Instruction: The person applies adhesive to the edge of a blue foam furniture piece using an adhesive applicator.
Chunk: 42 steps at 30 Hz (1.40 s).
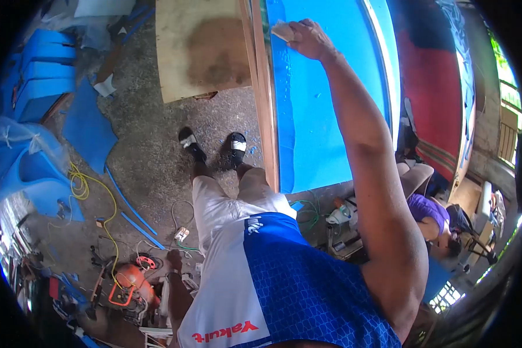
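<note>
My right hand [312, 40] is stretched far forward, fingers closed around a pale tan pad [283, 31]. The pad lies at the left margin of a large blue panel [316, 122]. A glossy, darker strip with small specks runs down that margin, beside a wooden frame edge [265, 116]. My left hand [173, 260] hangs low at my left side, nearest to the cords and an orange machine on the floor; its fingers are too dark and small to read.
A plywood sheet [206, 52] stands left of the frame. Blue blocks [43, 75], blue offcuts [90, 119] and a yellow hose [107, 191] lie left. The orange machine [136, 284] sits behind. At right, another person [429, 214] bends near a red panel [429, 98].
</note>
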Available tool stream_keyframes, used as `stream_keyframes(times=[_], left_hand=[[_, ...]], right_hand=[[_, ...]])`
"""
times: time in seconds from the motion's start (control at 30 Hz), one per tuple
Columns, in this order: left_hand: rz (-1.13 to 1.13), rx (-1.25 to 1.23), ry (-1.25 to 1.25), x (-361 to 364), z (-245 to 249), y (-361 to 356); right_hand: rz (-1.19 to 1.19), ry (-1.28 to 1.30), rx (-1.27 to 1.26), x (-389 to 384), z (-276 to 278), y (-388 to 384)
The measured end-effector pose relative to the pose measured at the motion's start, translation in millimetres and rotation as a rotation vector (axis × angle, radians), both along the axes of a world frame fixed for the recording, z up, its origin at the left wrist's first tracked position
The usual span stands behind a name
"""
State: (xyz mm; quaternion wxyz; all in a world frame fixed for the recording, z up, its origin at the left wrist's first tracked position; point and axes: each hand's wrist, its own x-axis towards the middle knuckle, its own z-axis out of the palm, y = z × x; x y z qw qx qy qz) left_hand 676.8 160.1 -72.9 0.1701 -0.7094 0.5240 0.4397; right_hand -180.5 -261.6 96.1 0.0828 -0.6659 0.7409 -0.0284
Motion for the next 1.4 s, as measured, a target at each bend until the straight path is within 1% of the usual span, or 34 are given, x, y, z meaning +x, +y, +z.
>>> stream_keyframes(times=[0.03,0.07,0.1,0.17,0.23,0.27,0.37,0.4,0.47,0.5,0.57,0.6,0.63,0.67,0.73,0.8,0.83,0.9,0.97,1.0,1.07,1.13,1.17,1.2,1.23,1.27,1.33,1.4], left_hand=[[-0.275,-0.064,0.044,4,0,35],[-0.549,-0.127,0.084,-6,3,57],[-0.547,-0.144,0.062,-15,-8,73],[-0.551,-0.162,0.023,-30,-24,100],[-0.194,-0.199,0.027,-70,-2,91],[-0.014,-0.239,0.039,-105,23,73],[0.208,-0.18,0.176,-120,16,62],[0.21,-0.253,0.192,-126,21,59],[0.221,-0.395,0.228,-147,49,53],[0.193,-0.387,0.189,-145,52,57],[0.317,-0.422,0.259,-133,42,93],[0.38,-0.447,0.299,-126,29,105],[0.406,-0.401,0.302,-104,1,134],[0.443,-0.351,0.249,-106,0,158],[0.504,-0.244,0.138,-107,3,200],[0.152,-0.33,0.123,-86,-54,270],[-0.014,-0.391,0.109,-79,-73,299],[0.133,-0.259,0.091,-106,-66,318],[0.211,-0.235,0.097,-132,-54,332],[0.25,-0.224,0.099,-147,-46,337],[0.355,-0.248,0.17,-163,-77,361],[0.574,-0.266,0.3,-178,-82,368],[0.739,-0.267,0.391,-185,-77,371],[0.739,-0.312,0.387,-192,-65,373],[0.738,-0.357,0.381,-198,-53,375],[0.566,-0.429,0.282,-208,-27,373],[0.407,-0.415,0.13,-235,23,366],[0.438,-0.28,0.028,-263,65,360]], right_hand=[[0.018,-0.007,-0.008,-2,-9,6],[0.038,-0.016,-0.018,-4,-18,10],[0.095,0.004,0.008,-4,-19,11],[0.08,-0.003,-0.031,5,-21,29],[0.077,0.009,-0.034,12,-23,46],[0.085,0.021,-0.023,13,-32,54],[0.102,0.016,-0.017,30,-27,83],[0.108,0.007,-0.016,39,-24,97],[0.102,0.009,-0.003,53,-23,125],[0.112,0.013,-0.004,59,-25,139],[0.133,0.023,0.015,73,-30,175],[0.142,0.033,0.021,79,-31,190],[0.148,0.045,0.025,84,-30,204],[0.173,0.002,-0.011,90,-29,223],[0.143,-0.034,0.034,115,-10,265],[0.152,-0.053,0.024,129,-13,307],[0.146,-0.051,0.051,141,-6,326],[0.159,-0.072,0.105,161,7,363],[0.191,-0.126,0.16,168,14,388],[0.244,-0.136,0.147,165,16,387],[0.346,-0.165,0.11,154,17,374],[0.35,-0.239,0.162,131,27,302],[0.397,-0.209,-0.015,110,16,263],[0.492,-0.004,-0.212,81,-4,221],[0.522,-0.05,-0.295,57,-17,176],[0.402,0.225,-0.204,49,-13,140],[0.418,0.335,-0.253,22,-38,78],[0.124,0.061,-0.036,23,-40,46]])
